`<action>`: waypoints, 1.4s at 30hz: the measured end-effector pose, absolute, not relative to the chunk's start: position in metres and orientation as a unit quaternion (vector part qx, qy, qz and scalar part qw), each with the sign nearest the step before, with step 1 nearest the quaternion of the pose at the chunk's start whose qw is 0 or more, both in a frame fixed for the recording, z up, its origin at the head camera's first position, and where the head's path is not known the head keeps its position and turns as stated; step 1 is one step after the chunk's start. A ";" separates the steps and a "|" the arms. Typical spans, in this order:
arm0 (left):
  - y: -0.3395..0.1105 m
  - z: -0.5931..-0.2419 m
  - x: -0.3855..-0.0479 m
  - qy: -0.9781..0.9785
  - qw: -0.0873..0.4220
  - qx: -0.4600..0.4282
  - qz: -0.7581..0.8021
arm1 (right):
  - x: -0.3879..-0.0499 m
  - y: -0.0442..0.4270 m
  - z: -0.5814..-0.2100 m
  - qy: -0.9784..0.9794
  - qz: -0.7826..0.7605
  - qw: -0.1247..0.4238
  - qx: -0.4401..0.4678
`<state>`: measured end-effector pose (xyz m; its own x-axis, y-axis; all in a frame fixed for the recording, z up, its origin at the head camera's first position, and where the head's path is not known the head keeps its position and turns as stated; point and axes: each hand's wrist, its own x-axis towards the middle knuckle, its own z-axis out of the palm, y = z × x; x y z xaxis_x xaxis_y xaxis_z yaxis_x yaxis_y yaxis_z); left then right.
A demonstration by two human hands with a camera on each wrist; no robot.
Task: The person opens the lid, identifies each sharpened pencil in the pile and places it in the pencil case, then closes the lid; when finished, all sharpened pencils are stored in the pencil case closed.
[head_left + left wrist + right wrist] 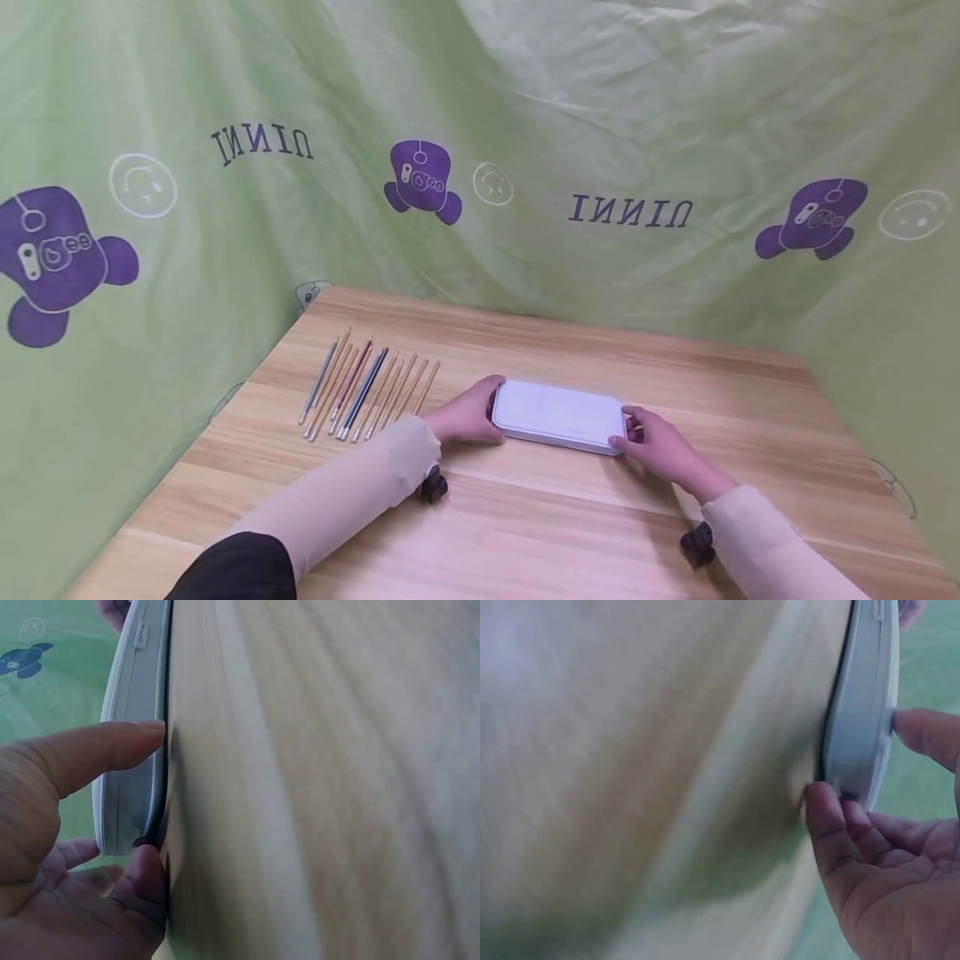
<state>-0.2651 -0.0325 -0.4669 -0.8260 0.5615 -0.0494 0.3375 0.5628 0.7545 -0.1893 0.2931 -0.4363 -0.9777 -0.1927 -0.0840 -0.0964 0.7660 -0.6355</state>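
A white pencil case point(558, 414) with rounded corners lies closed on the wooden table, between my two hands. My left hand point(468, 414) grips its left end, the thumb along the near side and the fingers round the end. At the opposite end my right hand point(660, 444) holds the case, with the thumb at the near corner and the fingertips curled against the end wall. The left wrist view shows a small clasp point(141, 635) on the case's grey side wall point(131, 682). In the right wrist view, fingertips point(825, 802) touch the case low, near the tabletop.
Left of the case several pencils point(367, 396) lie side by side in a loose row, some plain wood, others dark blue, red or grey. Behind the wooden table point(570, 533) hangs a green curtain point(525, 258) with purple prints.
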 end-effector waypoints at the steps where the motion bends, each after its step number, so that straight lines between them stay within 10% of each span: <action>1: -0.033 -0.467 -0.265 0.872 0.143 0.258 0.390 | -0.189 0.293 -0.435 0.941 -0.320 0.069 -0.088; 24: -0.051 -0.476 -0.262 0.867 0.157 0.254 0.399 | -0.185 0.280 -0.427 0.944 -0.285 0.084 -0.144; 42: -0.059 -0.468 -0.265 0.862 0.165 0.248 0.411 | -0.190 0.221 -0.434 0.931 -0.102 -0.092 -0.339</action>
<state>-0.2653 -0.0591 -0.4676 -0.8231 0.5623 -0.0800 0.2917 0.5393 0.7900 -0.1902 0.2213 -0.4338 -0.7531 -0.6122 0.2410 -0.6499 0.7492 -0.1276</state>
